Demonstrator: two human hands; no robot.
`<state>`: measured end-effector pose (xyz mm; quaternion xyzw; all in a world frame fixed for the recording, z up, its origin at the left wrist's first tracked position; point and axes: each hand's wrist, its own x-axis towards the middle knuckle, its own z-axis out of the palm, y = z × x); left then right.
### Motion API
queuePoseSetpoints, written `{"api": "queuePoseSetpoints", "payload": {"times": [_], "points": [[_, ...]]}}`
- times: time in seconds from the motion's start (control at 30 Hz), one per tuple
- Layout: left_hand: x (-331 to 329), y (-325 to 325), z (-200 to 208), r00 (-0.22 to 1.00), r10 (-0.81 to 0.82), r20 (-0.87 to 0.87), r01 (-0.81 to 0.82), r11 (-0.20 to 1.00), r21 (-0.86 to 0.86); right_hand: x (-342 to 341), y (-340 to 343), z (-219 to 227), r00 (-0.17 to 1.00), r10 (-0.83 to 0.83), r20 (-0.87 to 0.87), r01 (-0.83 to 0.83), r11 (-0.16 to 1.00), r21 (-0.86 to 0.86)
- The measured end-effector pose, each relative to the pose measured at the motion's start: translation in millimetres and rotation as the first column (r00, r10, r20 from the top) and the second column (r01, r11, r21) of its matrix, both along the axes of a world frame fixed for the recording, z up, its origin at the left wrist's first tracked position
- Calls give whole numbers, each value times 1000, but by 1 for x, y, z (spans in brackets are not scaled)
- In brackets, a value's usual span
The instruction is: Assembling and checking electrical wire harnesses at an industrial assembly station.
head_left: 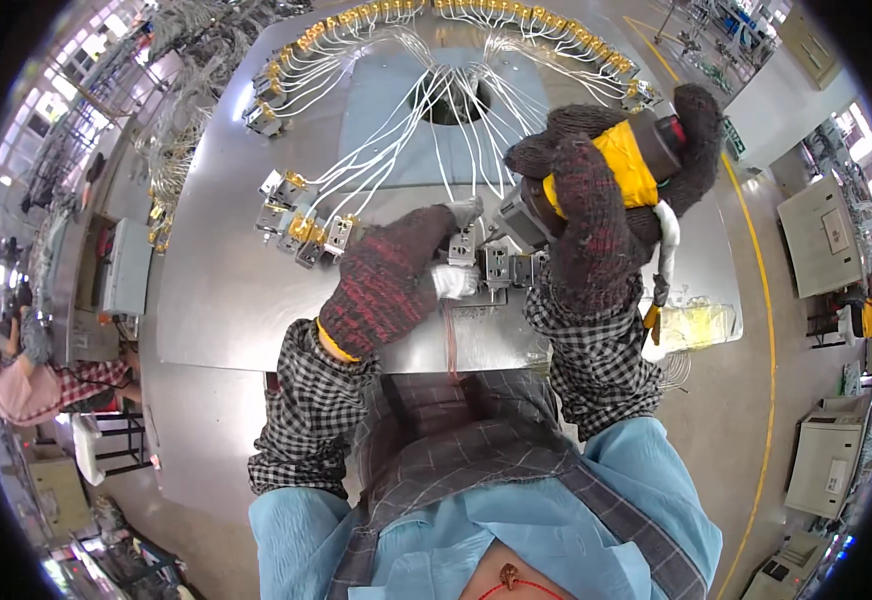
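My left hand [384,282], in a dark red and black knit glove with whitish fingertips, pinches a small metal connector block [463,248] near the table's front edge. A yellow-banded power screwdriver [628,162] is gripped in my gloved right hand [598,225], its front end pointing left toward that block. Whether its tip touches the block I cannot make out. Just right of the held block sits another metal connector block [497,267], partly beside the right sleeve. White wires [440,150] run from the blocks to a dark round hole [451,98] in the table.
Several gold and silver connector blocks [306,228] stand at left, with more in an arc [531,14] along the far edge. The metal table [226,310] bears a clear packet [698,326] at right. Another person [41,380] sits far left; white cabinets [824,236] stand right.
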<state>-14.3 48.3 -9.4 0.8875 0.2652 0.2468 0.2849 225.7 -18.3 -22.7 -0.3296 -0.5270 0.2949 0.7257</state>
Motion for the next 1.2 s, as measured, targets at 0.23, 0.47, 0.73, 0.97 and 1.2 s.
{"api": "queuePoseSetpoints", "payload": {"times": [0.23, 0.47, 0.73, 0.97, 1.2], "points": [[4, -3, -6, 986, 45, 160, -18, 986, -168, -17, -1, 1, 863, -115, -491, 43, 987, -155], [7, -6, 0, 999, 50, -11, -51, 993, -111, -31, -5, 18, 985, -11, -175, -19, 986, -168], [-7, -5, -18, 999, 34, 21, -37, 987, 157, -52, 7, 30, 997, -78, 11, 78, 997, 25], [-79, 12, -26, 870, 444, 215, -487, 700, 522, -70, 29, 43, 863, -430, 265, 288, 850, 441], [-130, 19, -45, 874, 482, -52, -474, 873, 118, -87, 31, 44, 844, -536, -12, 490, 761, 424]]}}
